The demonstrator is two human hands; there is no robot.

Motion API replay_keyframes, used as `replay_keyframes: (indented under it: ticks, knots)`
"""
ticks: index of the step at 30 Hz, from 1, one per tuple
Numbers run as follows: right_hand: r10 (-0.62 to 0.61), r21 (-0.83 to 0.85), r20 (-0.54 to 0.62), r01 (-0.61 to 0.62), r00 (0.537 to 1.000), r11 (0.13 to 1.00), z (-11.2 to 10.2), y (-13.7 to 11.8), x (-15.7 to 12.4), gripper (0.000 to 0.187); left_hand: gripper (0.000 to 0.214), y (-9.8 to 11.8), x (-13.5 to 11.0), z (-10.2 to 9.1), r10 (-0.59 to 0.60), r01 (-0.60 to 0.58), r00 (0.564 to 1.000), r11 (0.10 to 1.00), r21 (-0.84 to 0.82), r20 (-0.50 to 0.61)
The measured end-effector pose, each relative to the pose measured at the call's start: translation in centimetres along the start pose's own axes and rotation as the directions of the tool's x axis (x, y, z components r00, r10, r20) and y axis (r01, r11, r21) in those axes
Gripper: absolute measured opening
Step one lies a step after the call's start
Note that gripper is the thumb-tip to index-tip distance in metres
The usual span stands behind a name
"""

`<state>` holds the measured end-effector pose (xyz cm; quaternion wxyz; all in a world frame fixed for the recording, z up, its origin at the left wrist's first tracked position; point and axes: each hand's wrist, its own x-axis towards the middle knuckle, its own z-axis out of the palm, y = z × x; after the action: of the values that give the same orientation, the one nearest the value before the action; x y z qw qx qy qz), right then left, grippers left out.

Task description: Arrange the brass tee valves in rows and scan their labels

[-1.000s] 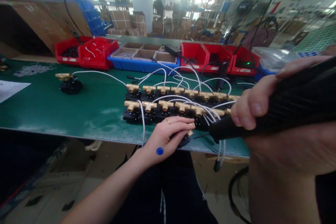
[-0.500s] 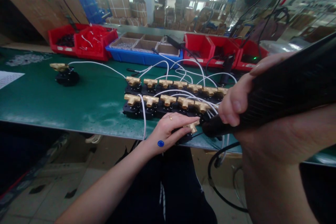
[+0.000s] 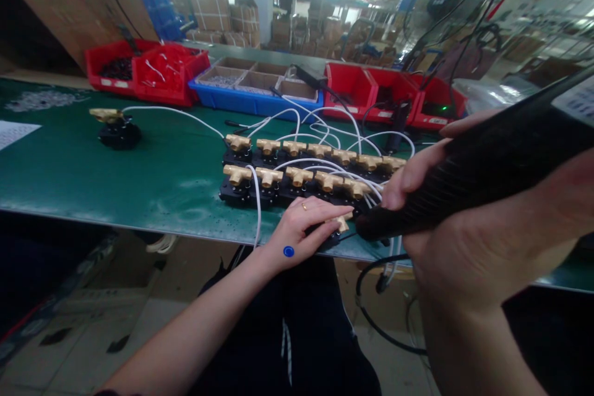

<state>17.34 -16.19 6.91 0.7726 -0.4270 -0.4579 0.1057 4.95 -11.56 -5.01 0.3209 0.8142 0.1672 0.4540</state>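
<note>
My left hand (image 3: 304, 232) grips a black valve unit with a brass tee fitting (image 3: 342, 221) at the bench's front edge, fingers on one side and thumb on the other. In my right hand (image 3: 445, 223) is a black electric screwdriver (image 3: 477, 167), held slanting down to the left. Its thin bit (image 3: 347, 236) reaches the side of the held unit; whether it sits in a screw is hidden. Behind my hands stand two rows of like brass-topped units (image 3: 297, 178) with white cables. Another such unit (image 3: 118, 130) stands apart at the left.
Red bins (image 3: 171, 96) and a blue divided tray (image 3: 260, 99) line the back of the green bench (image 3: 176, 161). White cables (image 3: 260, 204) loop over the units, one hanging past the front edge. A black cord (image 3: 371, 322) hangs below my right hand. Small clear parts (image 3: 44, 100) lie at far left.
The screwdriver and my right hand have tilted and shifted slightly left, the tip staying by the held unit. My left hand keeps its grip; the view has moved a little.
</note>
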Motion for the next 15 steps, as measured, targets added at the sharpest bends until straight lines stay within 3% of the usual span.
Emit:
replay_keyframes:
  ticks: [3, 9, 15]
  knots:
    - [-0.107, -0.04, -0.08, 0.104, 0.991, 0.994, 0.3, -0.1, -0.7, 0.046, 0.025, 0.0, 0.0, 0.0, -0.001, 0.001, 1.0, 1.0, 0.014, 0.006]
    - [0.068, -0.051, -0.002, -0.068, 0.998, 0.996, -0.4, -1.0, -0.7, 0.045, 0.025, -0.1, 0.0, 0.1, -0.004, 0.004, 1.0, 1.0, 0.025, 0.001]
    - [0.13, 0.089, 0.278, -0.16, 0.952, 0.983, -0.2, -1.5, 0.3, 0.062, 0.025, 0.0, 0.0, 0.0, 0.016, -0.016, 1.0, 0.999, 0.042, -0.001]
